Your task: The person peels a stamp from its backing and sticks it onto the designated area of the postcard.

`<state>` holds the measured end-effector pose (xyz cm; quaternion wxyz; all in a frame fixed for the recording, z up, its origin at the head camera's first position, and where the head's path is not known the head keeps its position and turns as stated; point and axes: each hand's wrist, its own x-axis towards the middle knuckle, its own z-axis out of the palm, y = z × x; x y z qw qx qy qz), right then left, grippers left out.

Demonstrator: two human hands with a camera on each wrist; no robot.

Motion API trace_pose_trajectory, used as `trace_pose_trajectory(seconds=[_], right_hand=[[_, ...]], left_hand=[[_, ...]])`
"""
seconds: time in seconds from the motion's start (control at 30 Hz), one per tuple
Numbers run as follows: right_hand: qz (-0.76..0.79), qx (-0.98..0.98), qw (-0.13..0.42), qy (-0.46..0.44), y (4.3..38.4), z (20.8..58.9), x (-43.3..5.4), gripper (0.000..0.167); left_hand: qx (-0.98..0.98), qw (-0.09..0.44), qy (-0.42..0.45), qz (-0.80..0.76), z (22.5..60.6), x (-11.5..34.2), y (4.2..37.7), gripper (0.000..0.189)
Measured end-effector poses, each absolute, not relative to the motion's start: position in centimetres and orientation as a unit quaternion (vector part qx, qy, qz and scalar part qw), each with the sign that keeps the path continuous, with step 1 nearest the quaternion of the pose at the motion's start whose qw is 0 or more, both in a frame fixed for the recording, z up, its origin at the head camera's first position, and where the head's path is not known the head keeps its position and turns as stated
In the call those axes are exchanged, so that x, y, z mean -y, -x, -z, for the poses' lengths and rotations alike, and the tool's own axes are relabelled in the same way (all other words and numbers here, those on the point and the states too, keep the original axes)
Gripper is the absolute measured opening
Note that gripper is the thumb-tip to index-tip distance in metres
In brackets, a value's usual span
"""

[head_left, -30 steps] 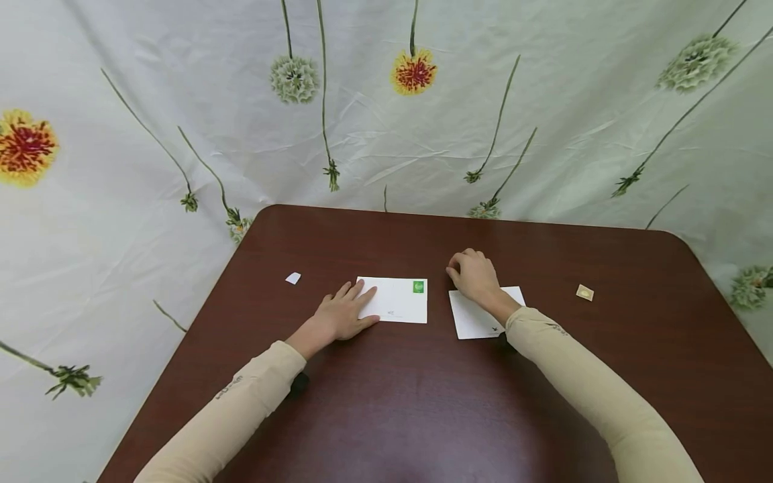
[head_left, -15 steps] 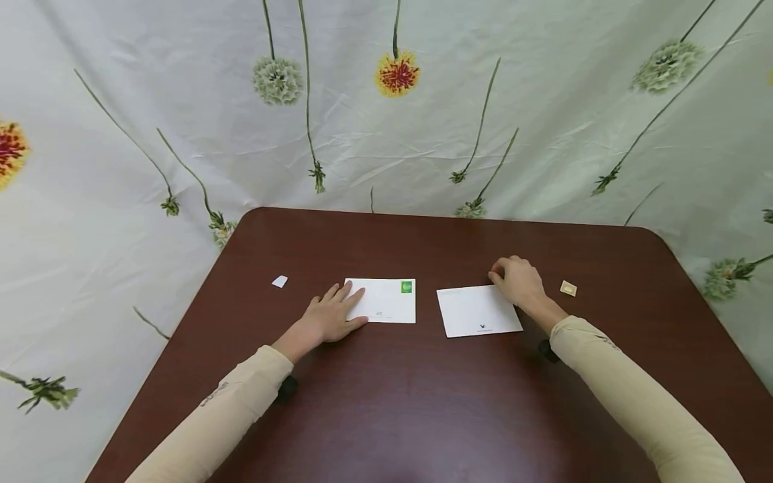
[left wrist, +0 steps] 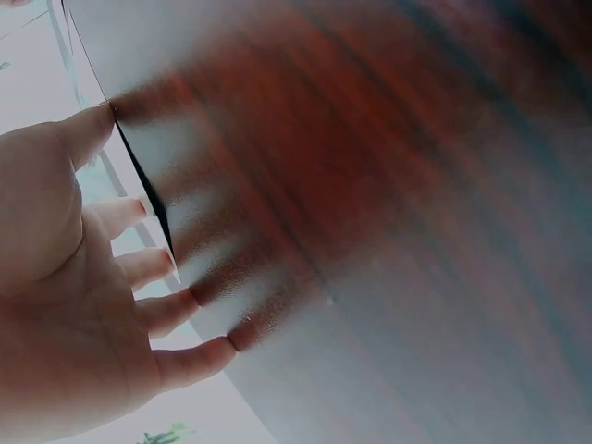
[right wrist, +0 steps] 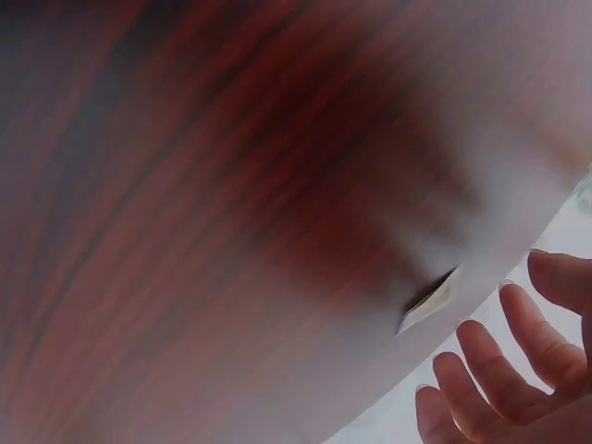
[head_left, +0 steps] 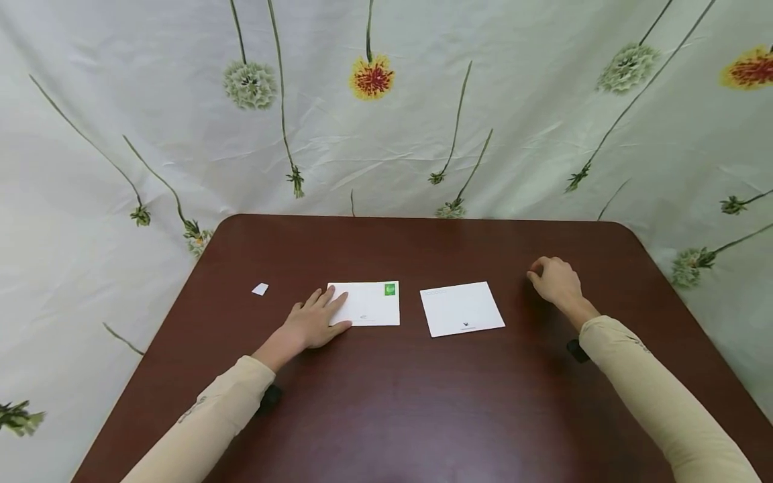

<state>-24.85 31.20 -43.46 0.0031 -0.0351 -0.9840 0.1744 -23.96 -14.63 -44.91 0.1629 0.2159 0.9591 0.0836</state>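
Left hand (head_left: pixel 306 322), fingers spread, rests on the green-stamped envelope (head_left: pixel 371 306); right hand (head_left: pixel 557 282), loosely bent and empty, is near a small cream stamp (right wrist: pixel 433 308), right of the second envelope (head_left: pixel 462 309)

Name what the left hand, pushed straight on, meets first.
The white envelope, its left end under the left hand; beyond that, probably just tabletop up to the curtain, though depth is unclear.
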Motion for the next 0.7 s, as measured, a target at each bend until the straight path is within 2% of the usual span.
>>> trace_pose_trajectory(seconds=[0.37,0.7], right_hand=[[-0.178,0.981,-0.039,0.067,24.9,44.0,-33.7,0.038],[-0.184,0.979,-0.054,0.072,25.0,44.0,-34.6,0.036]], left_hand=[[-0.959,0.156,-0.221,-0.089,45.1,15.0,23.9,0.063],[-0.957,0.152,-0.227,-0.096,45.4,14.8,24.1,0.065]])
